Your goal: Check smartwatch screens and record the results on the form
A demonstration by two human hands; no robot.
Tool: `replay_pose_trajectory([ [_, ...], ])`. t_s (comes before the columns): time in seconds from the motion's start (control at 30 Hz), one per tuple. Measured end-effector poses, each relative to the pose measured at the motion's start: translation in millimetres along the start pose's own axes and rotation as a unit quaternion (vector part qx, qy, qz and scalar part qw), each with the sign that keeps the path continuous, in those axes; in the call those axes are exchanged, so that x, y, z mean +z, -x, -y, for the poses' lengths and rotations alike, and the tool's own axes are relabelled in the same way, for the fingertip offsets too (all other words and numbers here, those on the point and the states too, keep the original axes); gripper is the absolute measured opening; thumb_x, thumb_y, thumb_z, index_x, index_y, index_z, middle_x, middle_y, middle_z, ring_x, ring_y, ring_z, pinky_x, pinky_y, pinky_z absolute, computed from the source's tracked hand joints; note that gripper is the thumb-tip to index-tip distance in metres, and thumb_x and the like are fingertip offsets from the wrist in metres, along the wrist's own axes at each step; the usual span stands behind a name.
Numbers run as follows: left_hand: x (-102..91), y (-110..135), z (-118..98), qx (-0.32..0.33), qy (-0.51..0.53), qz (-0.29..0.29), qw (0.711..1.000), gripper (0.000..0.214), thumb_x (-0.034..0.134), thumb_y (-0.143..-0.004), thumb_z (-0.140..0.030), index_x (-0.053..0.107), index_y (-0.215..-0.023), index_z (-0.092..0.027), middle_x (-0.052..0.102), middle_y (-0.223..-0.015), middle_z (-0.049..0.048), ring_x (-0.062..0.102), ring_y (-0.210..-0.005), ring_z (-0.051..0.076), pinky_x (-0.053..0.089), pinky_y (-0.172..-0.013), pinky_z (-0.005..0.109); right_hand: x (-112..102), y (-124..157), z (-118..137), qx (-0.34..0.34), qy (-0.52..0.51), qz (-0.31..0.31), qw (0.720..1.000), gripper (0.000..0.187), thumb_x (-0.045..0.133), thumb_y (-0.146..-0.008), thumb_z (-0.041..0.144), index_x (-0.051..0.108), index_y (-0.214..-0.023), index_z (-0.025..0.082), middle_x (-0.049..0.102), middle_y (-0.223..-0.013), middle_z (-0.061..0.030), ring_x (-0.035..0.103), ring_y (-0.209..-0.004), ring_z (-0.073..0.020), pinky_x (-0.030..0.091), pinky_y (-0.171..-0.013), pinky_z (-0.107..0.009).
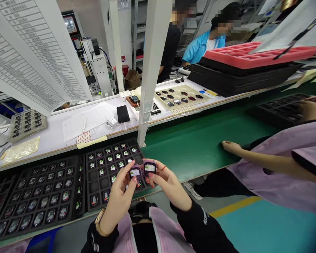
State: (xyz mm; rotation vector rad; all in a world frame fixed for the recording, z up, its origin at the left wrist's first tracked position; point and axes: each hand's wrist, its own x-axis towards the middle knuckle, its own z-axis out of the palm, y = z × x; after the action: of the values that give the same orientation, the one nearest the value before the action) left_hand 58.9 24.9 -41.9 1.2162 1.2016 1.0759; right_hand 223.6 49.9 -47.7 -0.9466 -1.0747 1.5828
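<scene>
Between the thumb and fingers of my left hand is a small watch body with a dark purple case and a lit screen. My right hand grips a second watch body of the same look, its lit screen facing me. The two stand side by side, close together, above a black foam tray. Many pockets of that tray hold similar watch bodies with lit screens; several other pockets are bare. My wrists and fingers partly hide the tray's near right part.
Another black tray of watch bodies lies to the left. The green belt runs right, where a co-worker's hand rests. A white post rises ahead. A phone and a beige tray lie on the shelf; red and black trays are stacked there.
</scene>
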Motion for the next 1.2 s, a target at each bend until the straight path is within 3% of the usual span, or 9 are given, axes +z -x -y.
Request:
replay_pose_trajectory([
  [0.13,0.4,2,0,-0.021,-0.026,-0.023,0.999,0.048,0.051,-0.088,-0.048,0.05,-0.131,-0.027,0.061,-0.113,0.0068,0.058,-0.075,0.014,0.05,-0.066,0.026,2,-3,-2,0.008,0.013,-0.027,1.0,0.042,0.068,-0.078,0.044,0.056,-0.109,0.018,0.064,-0.087,-0.005,0.051,-0.058,-0.0094,0.042,-0.052,-0.023],
  [0.27,0.7,4,3,-0.008,-0.008,-0.023,1.0,0.048,0.054,-0.087,-0.046,0.049,-0.131,-0.028,0.059,-0.119,0.0071,0.06,-0.094,0.018,0.052,-0.079,0.03,2,-3,-5,0.018,0.014,-0.022,1.0,0.043,0.067,-0.078,0.046,0.056,-0.109,0.018,0.064,-0.091,-0.006,0.049,-0.058,-0.0087,0.041,-0.051,-0.023],
  [0.4,1.8,4,3,0.015,0.017,-0.013,1.0,0.048,0.058,-0.087,-0.038,0.047,-0.132,-0.028,0.056,-0.124,0.0072,0.056,-0.107,0.02,0.05,-0.088,0.03,-3,-3,-8,0.018,0.003,0.001,1.0,0.045,0.064,-0.081,0.046,0.055,-0.116,0.019,0.062,-0.081,-0.003,0.047,-0.055,-0.0087,0.042,-0.054,-0.024],
  [0.7,3.6,-1,-4,0.041,-0.038,-0.068,0.996,0.054,0.065,-0.081,-0.031,0.047,-0.131,-0.025,0.059,-0.117,0.0084,0.06,-0.088,0.016,0.052,-0.071,0.025,-1,-12,-5,0.002,-0.057,0.065,0.996,0.046,0.049,-0.09,0.049,0.056,-0.123,0.019,0.062,-0.103,-0.0094,0.055,-0.072,-0.0141,0.045,-0.055,-0.025],
  [1.2,-4.3,-13,-23,0.089,-0.084,-0.096,0.988,0.056,0.065,-0.081,-0.03,0.046,-0.133,-0.028,0.062,-0.11,0.0062,0.06,-0.088,0.016,0.051,-0.068,0.024,5,-25,9,-0.014,-0.053,0.088,0.995,0.043,0.053,-0.09,0.049,0.06,-0.119,0.018,0.064,-0.087,-0.0069,0.056,-0.071,-0.0133,0.045,-0.054,-0.023],
])
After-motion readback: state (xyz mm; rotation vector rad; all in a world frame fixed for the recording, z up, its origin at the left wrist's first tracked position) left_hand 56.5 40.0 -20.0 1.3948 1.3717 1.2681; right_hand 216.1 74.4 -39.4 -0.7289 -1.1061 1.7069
